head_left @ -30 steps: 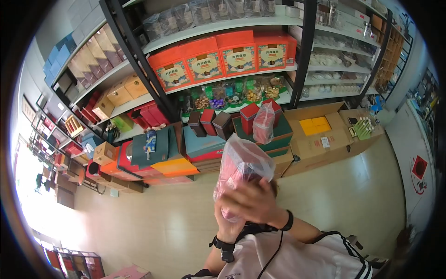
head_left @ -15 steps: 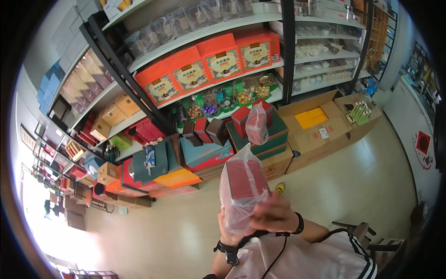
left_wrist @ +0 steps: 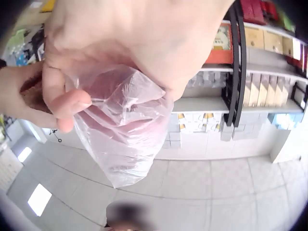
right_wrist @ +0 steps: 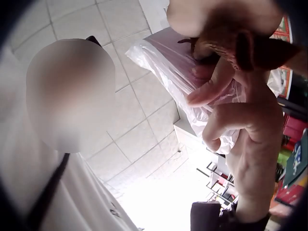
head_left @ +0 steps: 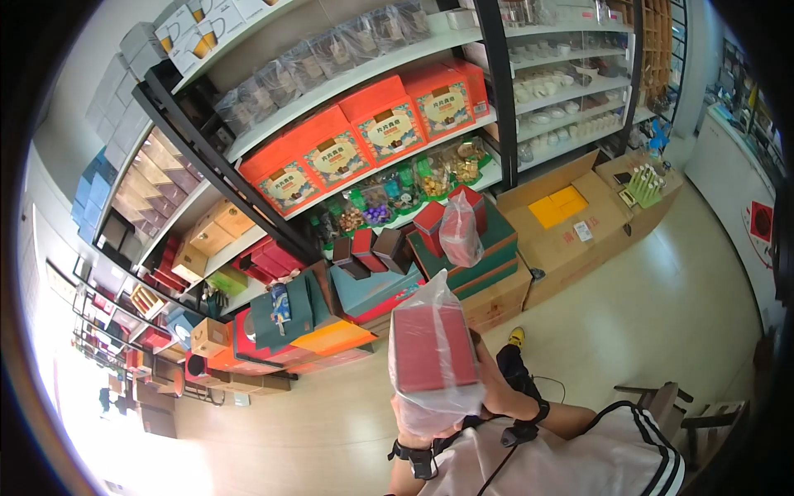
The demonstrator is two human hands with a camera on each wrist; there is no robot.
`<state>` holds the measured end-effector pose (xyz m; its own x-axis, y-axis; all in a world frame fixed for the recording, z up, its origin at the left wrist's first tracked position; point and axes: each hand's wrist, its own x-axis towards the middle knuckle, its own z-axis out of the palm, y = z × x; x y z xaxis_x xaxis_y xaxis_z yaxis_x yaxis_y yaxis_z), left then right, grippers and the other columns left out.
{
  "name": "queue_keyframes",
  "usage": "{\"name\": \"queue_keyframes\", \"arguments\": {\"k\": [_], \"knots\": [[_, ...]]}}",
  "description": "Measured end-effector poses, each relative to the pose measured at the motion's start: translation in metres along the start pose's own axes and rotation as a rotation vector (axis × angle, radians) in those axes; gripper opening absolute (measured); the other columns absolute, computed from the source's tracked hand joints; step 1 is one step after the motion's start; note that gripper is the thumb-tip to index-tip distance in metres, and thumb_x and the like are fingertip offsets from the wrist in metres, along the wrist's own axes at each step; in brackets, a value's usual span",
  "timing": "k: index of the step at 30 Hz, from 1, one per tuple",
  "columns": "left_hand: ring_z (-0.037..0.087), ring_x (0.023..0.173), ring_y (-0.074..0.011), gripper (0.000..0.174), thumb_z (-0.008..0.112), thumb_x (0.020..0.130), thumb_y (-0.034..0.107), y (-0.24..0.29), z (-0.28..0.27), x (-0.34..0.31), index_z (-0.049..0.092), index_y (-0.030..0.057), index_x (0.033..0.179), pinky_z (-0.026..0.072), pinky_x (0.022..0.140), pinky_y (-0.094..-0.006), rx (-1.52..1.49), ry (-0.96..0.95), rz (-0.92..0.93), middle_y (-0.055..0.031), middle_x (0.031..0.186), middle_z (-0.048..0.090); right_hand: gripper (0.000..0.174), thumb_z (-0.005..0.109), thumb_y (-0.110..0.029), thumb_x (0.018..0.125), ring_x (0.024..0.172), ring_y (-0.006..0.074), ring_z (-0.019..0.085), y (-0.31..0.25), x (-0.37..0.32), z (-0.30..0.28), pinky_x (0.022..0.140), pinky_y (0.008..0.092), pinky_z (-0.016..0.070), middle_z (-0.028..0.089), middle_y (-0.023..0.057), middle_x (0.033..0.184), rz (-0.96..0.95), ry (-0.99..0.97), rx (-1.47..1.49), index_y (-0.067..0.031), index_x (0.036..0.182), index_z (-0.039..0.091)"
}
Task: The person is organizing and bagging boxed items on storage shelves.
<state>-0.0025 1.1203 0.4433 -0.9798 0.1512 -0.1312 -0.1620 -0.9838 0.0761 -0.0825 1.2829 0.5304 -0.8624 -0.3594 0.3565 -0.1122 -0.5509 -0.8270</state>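
A red box [head_left: 432, 347] inside a clear plastic bag [head_left: 438, 289] is held up in front of the body. My left hand [head_left: 413, 430] grips its lower end from beneath. At the box's right side, my right hand [head_left: 495, 388] holds on, its fingers partly hidden behind the box. In the left wrist view, the loose plastic [left_wrist: 125, 159] hangs past the left palm in a crumpled point. The right wrist view shows the left hand [right_wrist: 250, 130] with fingers curled around the wrapped box, close to the right hand [right_wrist: 221, 19].
Boxes stacked along the shelf's foot carry small brown and red boxes [head_left: 361, 250]. Another plastic-wrapped red box [head_left: 461, 231] stands on a green box [head_left: 504, 240]. To the right is a carton [head_left: 538, 256] with yellow contents. Orange boxes [head_left: 389, 128] line the shelf; a wooden stool [head_left: 662, 405] stands at right.
My right hand has moved from across the bag's front to the box's right side. The box's broad red face now shows more fully, and the head view has shifted.
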Motion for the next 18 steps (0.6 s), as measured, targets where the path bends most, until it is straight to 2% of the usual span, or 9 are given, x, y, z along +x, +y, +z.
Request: {"name": "queue_keyframes", "arguments": {"k": [2, 4, 6, 8, 10, 12, 14, 16, 18], "knots": [[0.055, 0.119, -0.0354, 0.074, 0.052, 0.091, 0.053, -0.007, 0.030, -0.004, 0.034, 0.0161, 0.153, 0.0497, 0.091, -0.0440, 0.053, -0.173, -0.079, -0.0192, 0.146, 0.048, 0.058, 0.049, -0.024, 0.101, 0.140, 0.0233, 0.038, -0.020, 0.002, 0.003, 0.117, 0.0361, 0.0270, 0.040, 0.0157, 0.150, 0.430, 0.061, 0.087, -0.0010, 0.151, 0.030], [0.050, 0.132, -0.0323, 0.076, 0.052, 0.090, 0.055, -0.011, 0.033, -0.003, 0.032, 0.0164, 0.153, 0.0460, 0.105, -0.0445, 0.074, -0.263, -0.126, -0.0171, 0.148, 0.047, 0.056, 0.048, -0.020, 0.101, 0.137, 0.0207, 0.041, -0.006, 0.001, -0.023, 0.114, 0.0332, 0.0308, 0.044, 0.0138, 0.144, 0.231, -0.003, -0.177, -0.0017, 0.151, 0.030], [0.048, 0.135, -0.0332, 0.081, 0.054, 0.089, 0.055, -0.012, 0.024, 0.001, 0.031, 0.0097, 0.153, 0.0402, 0.112, -0.0485, 0.606, 0.243, 0.189, -0.0164, 0.150, 0.046, 0.055, 0.048, -0.017, 0.100, 0.133, 0.0205, 0.044, -0.027, 0.015, -0.028, 0.113, 0.0330, 0.0321, 0.041, 0.0151, 0.149, 0.276, 0.150, 0.437, -0.0011, 0.150, 0.031], [0.048, 0.136, -0.0328, 0.084, 0.053, 0.089, 0.056, -0.010, 0.019, 0.002, 0.031, 0.0044, 0.153, 0.0406, 0.112, -0.0497, 0.602, 0.224, 0.182, -0.0155, 0.149, 0.046, 0.056, 0.049, -0.017, 0.099, 0.135, 0.0212, 0.043, -0.044, 0.016, -0.020, 0.113, 0.0331, 0.0315, 0.037, 0.0163, 0.155, 0.136, 0.270, 0.701, -0.0006, 0.150, 0.033], [0.050, 0.133, -0.0325, 0.076, 0.051, 0.093, 0.055, -0.008, 0.012, 0.000, 0.035, 0.0106, 0.152, 0.0406, 0.111, -0.0515, 0.577, 0.140, 0.176, -0.0116, 0.150, 0.048, 0.059, 0.050, -0.019, 0.098, 0.141, 0.0239, 0.039, -0.059, 0.019, -0.031, 0.115, 0.0355, 0.0298, 0.030, 0.0176, 0.160, -0.147, -0.017, 0.141, -0.0013, 0.151, 0.032], [0.050, 0.133, -0.0325, 0.080, 0.054, 0.091, 0.052, -0.009, 0.015, -0.005, 0.035, 0.0022, 0.150, 0.0413, 0.111, -0.0492, 0.583, 0.200, 0.227, -0.0168, 0.147, 0.048, 0.064, 0.054, -0.021, 0.097, 0.147, 0.0279, 0.033, -0.076, 0.012, -0.031, 0.117, 0.0384, 0.0272, 0.026, 0.0198, 0.161, 0.063, 0.014, 0.038, 0.0002, 0.152, 0.030], [0.053, 0.130, -0.0316, 0.075, 0.055, 0.092, 0.047, 0.009, 0.001, -0.013, 0.038, -0.0016, 0.147, 0.0429, 0.110, -0.0470, 0.732, 0.285, 0.322, -0.0173, 0.142, 0.053, 0.072, 0.060, -0.027, 0.095, 0.146, 0.0285, 0.034, -0.070, 0.021, -0.043, 0.116, 0.0404, 0.0286, 0.026, 0.0212, 0.160, -0.197, -0.244, -0.699, 0.0033, 0.152, 0.028], [0.054, 0.128, -0.0289, 0.070, 0.055, 0.094, 0.042, 0.036, -0.018, -0.025, 0.039, -0.0041, 0.145, 0.0417, 0.110, -0.0437, 0.986, 0.282, 0.305, -0.0167, 0.137, 0.056, 0.082, 0.071, -0.027, 0.090, 0.146, 0.0271, 0.033, -0.060, 0.014, -0.040, 0.115, 0.0390, 0.0302, 0.028, 0.0214, 0.159, -0.141, -0.241, -0.764, 0.0028, 0.152, 0.027], [0.053, 0.127, -0.0259, 0.068, 0.052, 0.096, 0.042, 0.044, -0.008, -0.029, 0.042, -0.0060, 0.143, 0.0376, 0.110, -0.0377, 1.320, 0.366, 0.444, -0.0157, 0.138, 0.054, 0.091, 0.080, -0.023, 0.084, 0.143, 0.0247, 0.035, -0.039, 0.007, -0.038, 0.113, 0.0389, 0.0323, 0.033, 0.0183, 0.156, 0.183, -0.052, -0.504, 0.0000, 0.153, 0.027]]}}
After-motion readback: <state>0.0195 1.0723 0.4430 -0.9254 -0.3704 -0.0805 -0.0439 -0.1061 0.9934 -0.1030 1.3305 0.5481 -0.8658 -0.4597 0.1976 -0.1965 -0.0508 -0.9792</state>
